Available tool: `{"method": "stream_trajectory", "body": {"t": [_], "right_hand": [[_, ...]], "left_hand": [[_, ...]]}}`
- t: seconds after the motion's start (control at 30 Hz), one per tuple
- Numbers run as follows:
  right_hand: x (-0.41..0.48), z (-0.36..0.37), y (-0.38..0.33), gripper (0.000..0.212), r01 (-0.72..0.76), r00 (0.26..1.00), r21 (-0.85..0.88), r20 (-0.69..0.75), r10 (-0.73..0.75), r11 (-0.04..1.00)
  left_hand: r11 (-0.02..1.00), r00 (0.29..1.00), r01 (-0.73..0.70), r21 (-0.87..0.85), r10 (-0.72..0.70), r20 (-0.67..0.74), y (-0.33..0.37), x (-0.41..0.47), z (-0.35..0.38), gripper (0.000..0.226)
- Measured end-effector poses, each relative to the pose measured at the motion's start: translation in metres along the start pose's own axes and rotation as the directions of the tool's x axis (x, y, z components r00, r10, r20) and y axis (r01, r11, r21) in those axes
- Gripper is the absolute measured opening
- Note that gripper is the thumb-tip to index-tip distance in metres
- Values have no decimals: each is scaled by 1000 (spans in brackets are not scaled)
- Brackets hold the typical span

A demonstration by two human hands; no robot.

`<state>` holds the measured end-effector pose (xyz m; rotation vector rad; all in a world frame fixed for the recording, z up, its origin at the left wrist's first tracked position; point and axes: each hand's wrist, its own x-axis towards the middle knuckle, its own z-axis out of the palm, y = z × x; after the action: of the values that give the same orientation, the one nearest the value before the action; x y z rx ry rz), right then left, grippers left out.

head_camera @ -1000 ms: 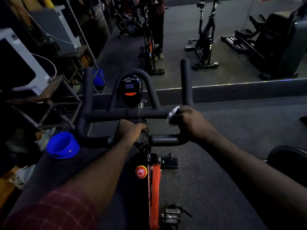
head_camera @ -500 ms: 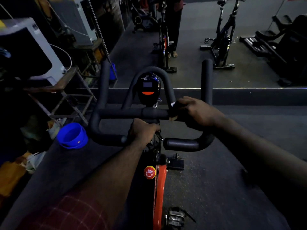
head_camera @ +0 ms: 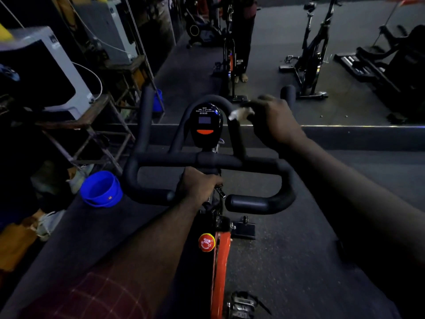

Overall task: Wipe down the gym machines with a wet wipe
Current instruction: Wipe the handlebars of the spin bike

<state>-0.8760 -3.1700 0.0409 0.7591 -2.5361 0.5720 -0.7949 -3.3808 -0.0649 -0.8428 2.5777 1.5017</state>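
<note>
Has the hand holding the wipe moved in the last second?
Yes. The right hand with the wipe climbed from the crossbar up beside the display.

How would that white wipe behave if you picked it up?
Probably floppy: the wipe sits crumpled in the right hand. Likely light, as fingers alone seem to pinch it. It may cling, being held against the handlebar.
</note>
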Motion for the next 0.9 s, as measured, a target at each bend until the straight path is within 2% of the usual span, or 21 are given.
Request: {"method": "stream_trajectory", "body": {"t": [0.03, 0.1, 0.23, 0.27, 0.3, 0.33, 0.4, 0.43, 0.5, 0.57, 0.77, 0.83, 0.9], "right_hand": [[9, 6, -6, 30, -40, 999, 39, -31, 41, 998], [9, 20, -16, 30, -40, 998, 98, 58, 35, 994], [-9, 8, -5, 29, 139, 950, 54, 275, -149, 989], [-8, -1, -8, 28, 144, 934, -1, 331, -136, 990], [-1, -6, -12, 28, 107, 944, -47, 317, -87, 993], [9, -9, -16, 31, 58, 975, -71, 217, -41, 996], [39, -3, -22, 29, 18, 1000, 0, -19, -18, 1000], [52, 4, -26, 24, 47, 995, 45, -88, -43, 998], [65, 21, -30, 15, 167, 986, 52, -23, -166, 985], [58, 35, -18, 19, 276, 959, 51, 48, -278, 960], [34, 27, -1, 17, 327, 945, -35, -3, -328, 944], [48, 28, -8, 24, 297, 955, -40, -15, -297, 954], [66, 36, -13, 30, 332, 943, -11, -13, -332, 943]], "left_hand": [[1000, 1000, -7, -5, 7, 5, 0, -1, 0, 38], [1000, 1000, -10, -9, 10, 18, -1, 0, -1, 37], [1000, 1000, 2, -7, -2, 2, -3, 4, 0, 39], [1000, 1000, 4, -6, -4, -3, -2, 4, 0, 40], [1000, 1000, 0, -7, 0, -1, -2, 4, -1, 40], [1000, 1000, -4, -7, 4, 5, -1, 3, -1, 39], [1000, 1000, -12, 0, 12, 3, 0, 1, -1, 41], [1000, 1000, -9, 6, 9, -5, -1, 1, -1, 45], [1000, 1000, -14, 18, 14, -12, -2, 2, 0, 53], [999, 1000, -10, 31, 10, -14, -4, 6, 2, 56], [1000, 1000, 5, 6, -5, -14, -6, 13, 5, 62], [1000, 1000, 9, -2, -9, -12, -5, 11, 6, 60], [1000, 1000, 11, -17, -11, -16, -3, 7, 4, 55]]}}
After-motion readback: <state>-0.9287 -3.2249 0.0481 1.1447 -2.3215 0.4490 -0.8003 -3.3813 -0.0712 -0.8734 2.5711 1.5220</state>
